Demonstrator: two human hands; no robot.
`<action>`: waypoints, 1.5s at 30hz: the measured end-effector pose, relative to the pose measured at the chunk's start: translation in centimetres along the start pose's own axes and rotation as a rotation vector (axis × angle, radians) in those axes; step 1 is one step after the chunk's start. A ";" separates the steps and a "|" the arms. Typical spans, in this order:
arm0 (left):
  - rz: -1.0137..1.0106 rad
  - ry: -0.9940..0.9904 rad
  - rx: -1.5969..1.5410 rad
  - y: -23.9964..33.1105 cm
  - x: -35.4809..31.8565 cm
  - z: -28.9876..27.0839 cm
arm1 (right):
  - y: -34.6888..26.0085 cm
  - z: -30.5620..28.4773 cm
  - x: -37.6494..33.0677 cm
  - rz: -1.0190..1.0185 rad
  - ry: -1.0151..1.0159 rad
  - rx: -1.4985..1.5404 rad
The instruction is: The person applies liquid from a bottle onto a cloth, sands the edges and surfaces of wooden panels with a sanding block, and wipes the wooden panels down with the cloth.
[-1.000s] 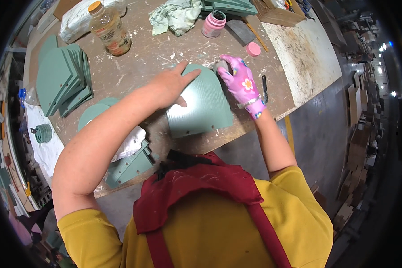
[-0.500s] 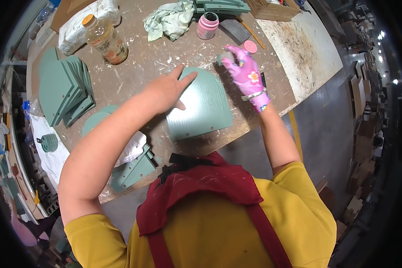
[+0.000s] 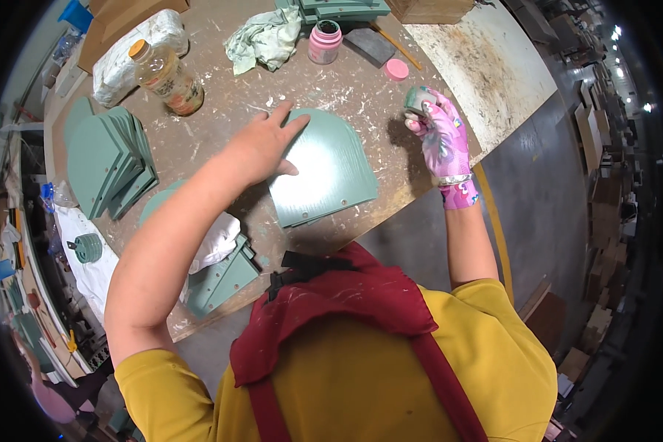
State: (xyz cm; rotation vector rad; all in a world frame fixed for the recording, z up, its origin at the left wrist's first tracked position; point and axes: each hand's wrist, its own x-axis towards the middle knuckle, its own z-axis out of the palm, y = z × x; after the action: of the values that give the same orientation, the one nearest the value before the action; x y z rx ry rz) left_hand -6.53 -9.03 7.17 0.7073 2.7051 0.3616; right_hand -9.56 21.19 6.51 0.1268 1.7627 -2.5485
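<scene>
At the centre of the frame, a stack of glossy sage-green, round-topped flat panels (image 3: 330,163) lies on the brown, paint-spattered desk (image 3: 217,110). The bare left hand (image 3: 264,146) rests on its left edge, fingers spread, its grip released. Right of centre, the right hand (image 3: 443,138) in a pink floral glove has its grip closed around a small grey-green pad (image 3: 418,99), apart from the panels. An open pink plastic jar (image 3: 324,46) stands at upper centre, near a round pink lid (image 3: 396,70).
</scene>
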 end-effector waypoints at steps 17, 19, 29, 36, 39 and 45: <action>0.055 0.453 -0.672 8.8 -23.3 5.1 | 11.8 43.7 -18.5 -0.523 -1.614 -0.411; -0.037 0.563 -0.670 8.3 -25.9 7.1 | 13.1 46.3 -19.7 -0.266 -1.715 -0.682; -0.209 0.674 -0.700 5.9 -33.2 8.1 | 18.3 49.0 -21.7 -0.805 -1.757 -1.104; -0.169 0.606 -0.495 2.7 -33.4 5.1 | -0.9 26.3 -4.5 -0.527 -0.684 -0.961; -0.294 0.769 -0.075 1.1 -29.6 2.0 | 0.2 19.4 -7.4 -0.356 -0.576 -0.996; -0.299 0.574 -0.191 -2.0 -25.5 2.8 | 1.7 20.6 -15.0 -0.552 -0.896 -0.876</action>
State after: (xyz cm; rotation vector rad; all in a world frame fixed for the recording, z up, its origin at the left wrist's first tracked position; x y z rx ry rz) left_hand 14.70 -23.29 10.08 0.1457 3.1767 0.8398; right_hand 4.60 1.11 13.54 -1.3981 2.3486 -1.2988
